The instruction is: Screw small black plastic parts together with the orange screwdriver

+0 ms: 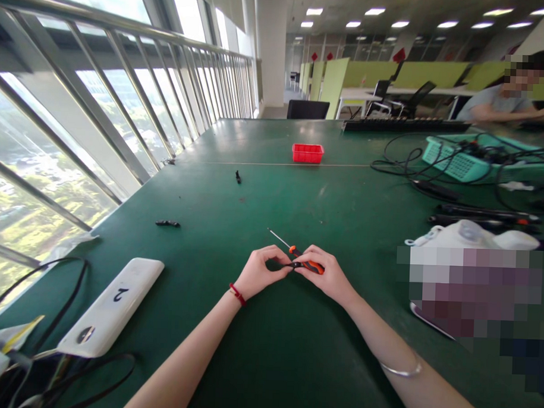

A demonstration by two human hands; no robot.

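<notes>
An orange-and-black screwdriver (pixel 313 267) lies in my right hand (pixel 325 276), whose fingers are closed around its handle. Its thin metal shaft points forward and to the left, above the green table. My left hand (pixel 263 269), with a red cord bracelet at the wrist, is closed in a pinch on a small black part (pixel 293 265). The fingertips of both hands meet at this part, and they hide most of it, so its kind cannot be told. A small black piece (pixel 238 177) stands farther forward, and a longer black piece (pixel 168 223) lies to the left.
A red plastic box (pixel 307 153) sits toward the far side of the green table (pixel 196 320). On the left are a white power bank (pixel 112 308) and black cables. A teal basket (pixel 456 160) with cables and a white bag-like item (pixel 467 234) are right. Another person sits at far right.
</notes>
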